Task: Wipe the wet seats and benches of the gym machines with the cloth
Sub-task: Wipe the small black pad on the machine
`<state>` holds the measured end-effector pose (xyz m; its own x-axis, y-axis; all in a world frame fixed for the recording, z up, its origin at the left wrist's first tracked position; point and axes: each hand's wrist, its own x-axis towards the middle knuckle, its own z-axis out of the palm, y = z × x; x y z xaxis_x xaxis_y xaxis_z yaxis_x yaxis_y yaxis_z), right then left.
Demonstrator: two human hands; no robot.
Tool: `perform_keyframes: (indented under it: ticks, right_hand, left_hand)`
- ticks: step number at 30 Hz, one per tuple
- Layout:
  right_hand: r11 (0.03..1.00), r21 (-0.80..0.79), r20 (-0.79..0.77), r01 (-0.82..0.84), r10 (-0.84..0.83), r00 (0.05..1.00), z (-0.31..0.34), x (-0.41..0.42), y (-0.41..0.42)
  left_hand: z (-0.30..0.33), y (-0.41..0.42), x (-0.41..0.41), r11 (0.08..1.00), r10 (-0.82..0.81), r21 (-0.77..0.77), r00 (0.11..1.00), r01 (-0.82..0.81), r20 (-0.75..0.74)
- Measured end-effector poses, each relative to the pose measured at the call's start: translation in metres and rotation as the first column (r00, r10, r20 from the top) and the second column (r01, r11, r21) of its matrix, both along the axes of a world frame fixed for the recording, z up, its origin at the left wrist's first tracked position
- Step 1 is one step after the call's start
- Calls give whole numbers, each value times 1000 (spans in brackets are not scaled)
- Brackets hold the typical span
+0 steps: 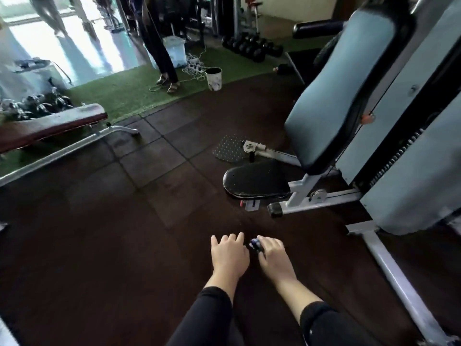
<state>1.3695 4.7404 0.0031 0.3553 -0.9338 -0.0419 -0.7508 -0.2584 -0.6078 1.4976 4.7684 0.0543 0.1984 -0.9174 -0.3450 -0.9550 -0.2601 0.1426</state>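
Right hand (272, 253) is pinching a small dark-blue wad, apparently the cloth (255, 244); left hand (229, 253) is hovering beside it, fingers loosely spread; black seat (257, 182) lying beyond both.

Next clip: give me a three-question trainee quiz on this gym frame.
1. True or false: the left hand holds the small dark blue thing.
2. Which is nearer the hands: A) black seat B) red bench?
3. Fill in: the white bin stands on the ____ turf.

Key: 1 false, it is at the right hand; 2 A; 3 green.
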Motion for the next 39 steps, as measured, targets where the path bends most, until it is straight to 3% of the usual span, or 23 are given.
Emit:
perform_keyframes:
  ticks: [7,14,20,31,39]
  right_hand:
    - [978,22,62,205,-206,977,10,49,-95]
    - [940,105,29,324,-328,944,-11,51,-153]
    - [919,155,77,362,-377,923,-44,50,-226]
    - [893,183,28,411,-422,906,-157,36,-348]
    - [882,5,42,472,-471,881,-250,36,-395]
  left_hand:
    - [-1,-115,58,989,-147,-29,989,147,-4]
    - [-22,-197,68,964,-262,23,964,263,-43]
    - [-54,-280,65,968,-246,19,966,248,-80]
    - [-163,-387,63,952,-289,74,952,297,-104]
    - [-257,-427,73,930,-345,98,933,354,-101]
